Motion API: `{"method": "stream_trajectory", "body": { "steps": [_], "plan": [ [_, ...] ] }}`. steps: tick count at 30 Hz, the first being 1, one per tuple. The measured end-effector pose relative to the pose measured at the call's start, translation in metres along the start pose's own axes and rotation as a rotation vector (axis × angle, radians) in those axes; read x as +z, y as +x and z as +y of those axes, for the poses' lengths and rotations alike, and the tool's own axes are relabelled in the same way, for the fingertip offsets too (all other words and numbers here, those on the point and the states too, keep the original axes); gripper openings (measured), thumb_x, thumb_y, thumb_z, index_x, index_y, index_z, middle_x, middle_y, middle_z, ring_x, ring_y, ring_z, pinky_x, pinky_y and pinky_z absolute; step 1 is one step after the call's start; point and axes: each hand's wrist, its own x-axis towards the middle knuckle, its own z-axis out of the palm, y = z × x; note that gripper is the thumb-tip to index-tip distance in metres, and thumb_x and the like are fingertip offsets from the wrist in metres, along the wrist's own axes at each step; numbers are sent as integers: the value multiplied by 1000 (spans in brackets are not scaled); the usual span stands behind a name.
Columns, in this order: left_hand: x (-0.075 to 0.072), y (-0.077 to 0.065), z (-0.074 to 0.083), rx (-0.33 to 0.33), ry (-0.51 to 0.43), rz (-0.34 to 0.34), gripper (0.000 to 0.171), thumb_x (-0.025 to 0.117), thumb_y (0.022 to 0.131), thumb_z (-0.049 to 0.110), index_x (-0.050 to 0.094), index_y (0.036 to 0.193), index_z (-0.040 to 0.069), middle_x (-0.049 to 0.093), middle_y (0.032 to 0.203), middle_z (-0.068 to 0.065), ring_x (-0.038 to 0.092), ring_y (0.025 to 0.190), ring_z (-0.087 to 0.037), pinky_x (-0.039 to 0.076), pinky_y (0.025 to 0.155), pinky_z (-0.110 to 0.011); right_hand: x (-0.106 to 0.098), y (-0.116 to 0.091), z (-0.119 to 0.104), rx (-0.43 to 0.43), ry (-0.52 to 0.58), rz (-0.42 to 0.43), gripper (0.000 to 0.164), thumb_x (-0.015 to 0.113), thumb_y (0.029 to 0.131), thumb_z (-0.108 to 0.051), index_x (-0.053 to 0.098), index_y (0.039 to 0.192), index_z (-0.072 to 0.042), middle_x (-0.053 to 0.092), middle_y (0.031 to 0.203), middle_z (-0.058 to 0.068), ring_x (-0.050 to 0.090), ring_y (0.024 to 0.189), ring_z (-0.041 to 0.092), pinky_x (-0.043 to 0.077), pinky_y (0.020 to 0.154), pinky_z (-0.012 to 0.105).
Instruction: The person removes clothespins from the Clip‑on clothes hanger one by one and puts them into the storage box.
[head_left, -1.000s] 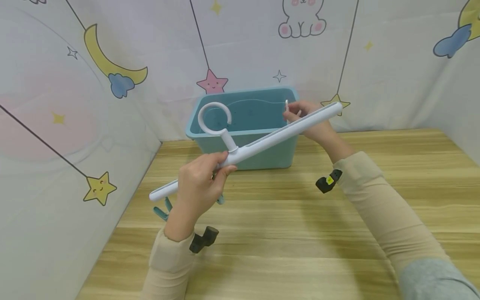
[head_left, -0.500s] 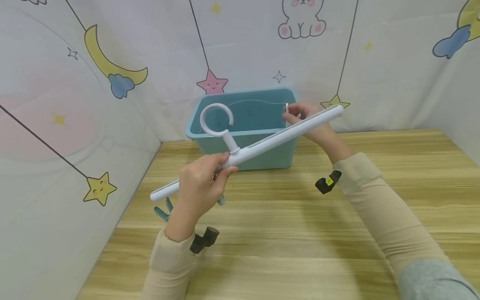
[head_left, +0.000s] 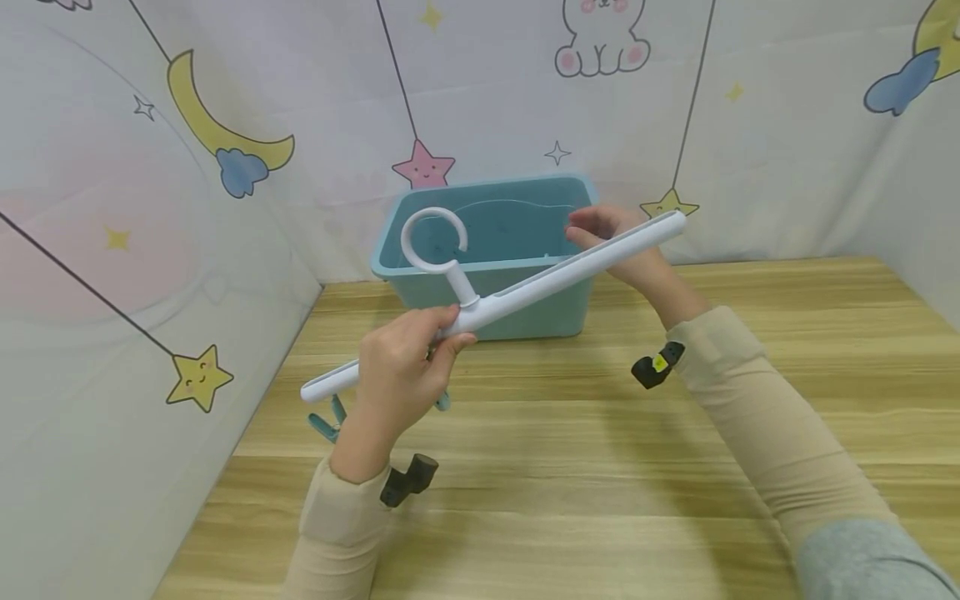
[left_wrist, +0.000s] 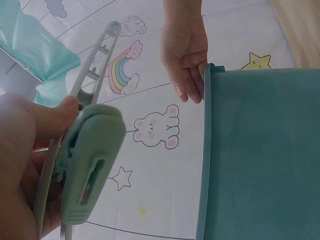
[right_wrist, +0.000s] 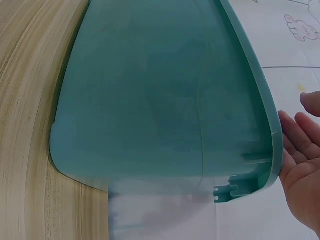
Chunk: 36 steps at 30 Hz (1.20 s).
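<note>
My left hand grips the white clothes hanger near its middle, beside the round hook, and holds it tilted over the table, right end up. Teal clips hang beneath the bar, one close in the left wrist view as a green clip beside the fingers. My right hand is over the bin's right rim, partly behind the hanger's raised end. Its fingers are extended, with nothing between them, also seen as an open hand in the left wrist view. A small white bit shows inside the bin.
The teal bin stands at the table's back, against the patterned fabric wall. A thin pale thread runs along its inside back wall. The wood-grain table stretches in front, with fabric at left and right.
The small white piece that my right hand pinched at the bin's rim has left the fingers, which have spread apart. The left hand and hanger have barely moved.
</note>
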Motion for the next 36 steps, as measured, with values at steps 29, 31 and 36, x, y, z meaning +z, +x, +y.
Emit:
{"method": "stream_trajectory", "body": {
  "steps": [29,31,36],
  "plan": [
    [2,-1,-2,-2,12,0,31,82,73,10,66,94,-6,68,74,-16,60,52,-20,46,43,-29,-38,-29,4,4,143,233,42,64,93,-32,61,127,-7,69,114,1,65,98,6,51,83,19],
    [2,-1,-2,-1,11,-4,31,82,74,10,66,94,-6,68,74,-15,60,52,-20,46,43,-29,-41,-32,4,-29,215,258,35,67,92,-26,65,121,-7,71,105,-6,66,93,3,51,80,16],
    [2,-1,-2,3,2,-11,30,81,76,12,66,95,-6,68,74,-15,61,53,-19,47,44,-29,-49,-41,1,-151,448,272,20,69,90,-10,70,109,-6,72,93,-9,69,87,5,52,77,14]
  ]
}}
